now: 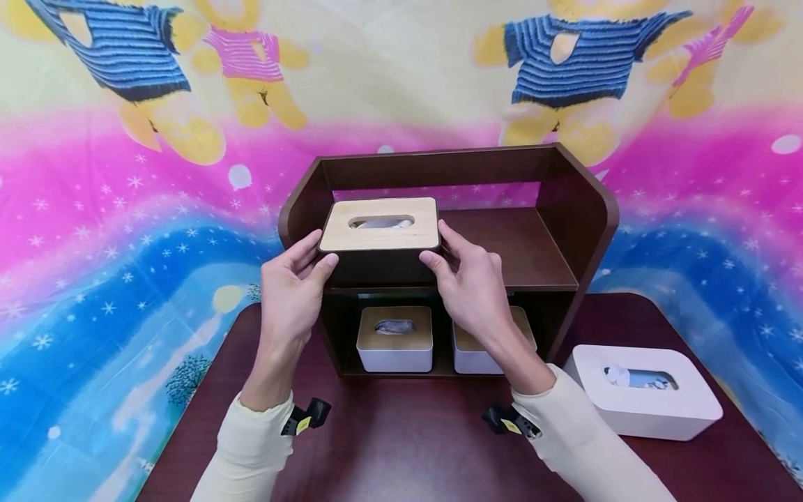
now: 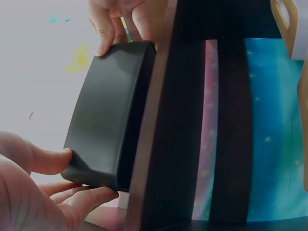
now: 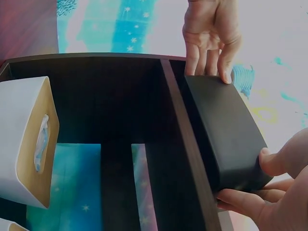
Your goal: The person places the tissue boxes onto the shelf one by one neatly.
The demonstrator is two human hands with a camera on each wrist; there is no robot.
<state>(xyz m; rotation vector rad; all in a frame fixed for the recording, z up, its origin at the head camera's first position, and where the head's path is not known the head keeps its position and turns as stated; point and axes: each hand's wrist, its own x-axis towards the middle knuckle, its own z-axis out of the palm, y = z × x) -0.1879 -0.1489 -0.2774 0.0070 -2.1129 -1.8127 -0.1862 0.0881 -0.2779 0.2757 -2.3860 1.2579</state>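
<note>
So, blk tissue box btwn both hands

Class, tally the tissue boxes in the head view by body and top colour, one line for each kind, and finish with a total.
Black box with wood-coloured top: 1
White boxes with wood-coloured tops: 2
All-white box: 1
Total: 4

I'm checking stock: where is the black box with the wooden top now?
In the head view, the black box is just left of centre, held between the left hand and right hand, at the left side of the upper shelf.
</note>
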